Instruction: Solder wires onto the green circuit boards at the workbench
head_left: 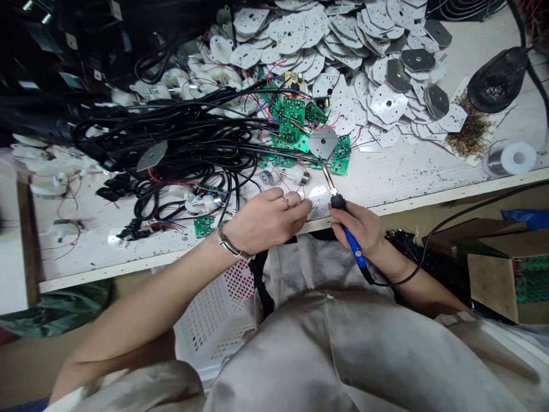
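Note:
My right hand [362,226] is closed around a blue-handled soldering iron [348,233], its tip pointing up toward a small white round LED board [319,200] at the bench's front edge. My left hand [268,220], with rings and a metal bracelet, has its fingers pinched together against the left side of that board. Thin red wires run from the board area to a small motor [300,177].
A tangle of black cables [171,137] covers the left of the white bench [429,171]. Green circuit boards [295,117] and heaps of white LED discs [343,40] lie behind. A solder spool [517,158] and black stand [497,80] sit right. A white basket [218,320] is below.

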Available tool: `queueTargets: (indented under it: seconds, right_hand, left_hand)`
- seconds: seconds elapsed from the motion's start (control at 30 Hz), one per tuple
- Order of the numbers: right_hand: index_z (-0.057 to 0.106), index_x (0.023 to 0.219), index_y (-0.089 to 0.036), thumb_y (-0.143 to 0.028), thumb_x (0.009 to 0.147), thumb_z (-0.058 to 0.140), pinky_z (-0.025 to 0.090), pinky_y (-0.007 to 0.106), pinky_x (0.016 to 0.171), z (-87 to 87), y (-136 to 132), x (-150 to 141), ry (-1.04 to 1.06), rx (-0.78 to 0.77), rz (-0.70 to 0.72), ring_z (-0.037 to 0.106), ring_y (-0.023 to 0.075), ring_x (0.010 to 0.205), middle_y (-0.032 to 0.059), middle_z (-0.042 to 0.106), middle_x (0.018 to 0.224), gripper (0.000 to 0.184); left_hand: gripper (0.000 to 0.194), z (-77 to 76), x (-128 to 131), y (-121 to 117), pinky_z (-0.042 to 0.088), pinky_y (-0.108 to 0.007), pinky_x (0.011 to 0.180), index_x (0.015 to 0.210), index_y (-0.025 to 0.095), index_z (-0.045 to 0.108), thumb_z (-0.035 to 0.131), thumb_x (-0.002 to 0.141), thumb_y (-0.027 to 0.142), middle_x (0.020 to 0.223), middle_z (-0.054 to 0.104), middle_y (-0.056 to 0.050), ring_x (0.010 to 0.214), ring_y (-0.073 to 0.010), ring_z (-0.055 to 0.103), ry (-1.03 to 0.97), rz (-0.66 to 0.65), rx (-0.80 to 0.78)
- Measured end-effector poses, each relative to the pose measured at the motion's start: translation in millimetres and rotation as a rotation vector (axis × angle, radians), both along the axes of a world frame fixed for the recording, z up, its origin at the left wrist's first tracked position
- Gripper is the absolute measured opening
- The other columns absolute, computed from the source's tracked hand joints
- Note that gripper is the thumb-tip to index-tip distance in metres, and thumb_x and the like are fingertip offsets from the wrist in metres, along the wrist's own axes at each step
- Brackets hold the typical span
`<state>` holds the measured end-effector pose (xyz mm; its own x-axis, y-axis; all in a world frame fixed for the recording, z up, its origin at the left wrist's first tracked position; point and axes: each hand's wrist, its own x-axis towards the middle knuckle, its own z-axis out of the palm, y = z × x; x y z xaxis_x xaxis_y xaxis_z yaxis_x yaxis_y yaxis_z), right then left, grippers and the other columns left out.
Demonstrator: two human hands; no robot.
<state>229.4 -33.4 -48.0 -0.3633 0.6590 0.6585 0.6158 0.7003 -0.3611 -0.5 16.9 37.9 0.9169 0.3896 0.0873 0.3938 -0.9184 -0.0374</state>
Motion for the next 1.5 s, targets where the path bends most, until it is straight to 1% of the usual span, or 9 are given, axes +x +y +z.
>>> queueTargets:
  seconds: [0.13,0.33,0.47,0.6,0.87,1.07,1.13,1.3,1.5]
  right_hand:
    - [0.054,0.122,-0.02,-0.022,0.092,0.052,0.057,0.026,0.069,-2.0,0,-1,0.0,0.011,-0.015,0.069,0.0181,0.081,0.0073,0.071,0.091,0.029]
    - [0.054,0.12,-0.022,-0.023,0.093,0.051,0.058,0.027,0.068,-4.9,-1,-1,-0.026,0.004,-0.047,0.069,0.0173,0.083,0.0059,0.07,0.093,0.027]
    - [0.052,0.123,-0.02,-0.021,0.092,0.052,0.057,0.026,0.065,-1.9,1,-4,0.023,0.045,-0.041,0.068,0.0168,0.078,0.0056,0.07,0.088,0.031]
    - [0.051,0.123,-0.021,-0.021,0.091,0.054,0.056,0.025,0.065,-1.0,1,-5,0.022,0.042,-0.044,0.068,0.0167,0.076,0.0048,0.07,0.087,0.032]
    - [0.052,0.123,-0.023,-0.018,0.091,0.055,0.053,0.024,0.065,3.9,1,-4,0.016,0.0,-0.022,0.065,0.0152,0.075,0.0019,0.067,0.083,0.033]
    - [0.062,0.11,-0.023,-0.027,0.089,0.064,0.046,0.021,0.061,8.8,0,-11,0.046,-0.05,-0.12,0.059,0.0126,0.069,0.001,0.062,0.078,0.021]
    - [0.066,0.103,-0.025,-0.029,0.093,0.057,0.044,0.021,0.059,11.0,-1,-13,0.029,-0.147,-0.141,0.057,0.0116,0.065,-0.0008,0.061,0.074,0.014]
    - [0.064,0.086,-0.023,-0.045,0.093,0.053,0.044,0.022,0.056,15.6,-5,-16,0.192,-0.635,-0.209,0.058,0.0117,0.059,-0.0029,0.06,0.065,0.025]
    - [0.062,0.083,-0.023,-0.048,0.09,0.056,0.046,0.024,0.057,13.5,-6,-16,0.207,-0.672,-0.235,0.06,0.0131,0.06,-0.0027,0.061,0.066,0.026]
  left_hand:
    - [0.021,-1.7,0,10,0.037,-0.034,0.067,0.089,0.023,0.068,0.049,0.097,0.017,0.108,0.068,0.001,0.085,-0.0155,0.055,0.026,-0.064,-0.06]
    - [0.024,-19.4,2,18,0.041,-0.035,0.075,0.086,0.022,0.067,0.046,0.098,0.026,0.106,0.067,-0.002,0.088,-0.0182,0.058,0.094,-0.051,-0.172]
    - [0.029,-28.8,-2,9,0.045,-0.034,0.079,0.095,0.018,0.063,0.036,0.101,0.023,0.101,0.067,-0.006,0.085,-0.018,0.058,0.003,0.057,-0.252]
    - [0.019,-34.7,-3,0,0.045,-0.036,0.088,0.091,0.018,0.059,0.043,0.098,0.027,0.109,0.066,-0.008,0.099,-0.0201,0.058,-0.261,0.174,-0.3]
    - [0.013,-48.8,23,-22,0.038,-0.037,0.081,0.083,0.02,0.057,0.052,0.093,0.026,0.08,0.067,-0.002,0.082,-0.0191,0.058,-0.507,0.562,-0.231]
    - [0.013,-43.0,29,-26,0.037,-0.035,0.076,0.081,0.021,0.055,0.052,0.093,0.024,0.072,0.061,0.0,0.074,-0.0164,0.053,-0.62,0.495,-0.256]
    - [0.012,-41.4,28,-26,0.038,-0.034,0.076,0.081,0.021,0.055,0.052,0.093,0.024,0.071,0.06,0.001,0.073,-0.0157,0.053,-0.638,0.465,-0.289]
    - [0.01,-38.7,23,-27,0.038,-0.035,0.078,0.086,0.022,0.063,0.057,0.093,0.026,0.07,0.061,0.002,0.073,-0.0151,0.054,-0.594,0.406,-0.295]
    - [0.012,-39.6,17,-25,0.038,-0.038,0.08,0.084,0.024,0.067,0.058,0.091,0.029,0.066,0.059,0.002,0.073,-0.0166,0.055,-0.496,0.422,-0.238]
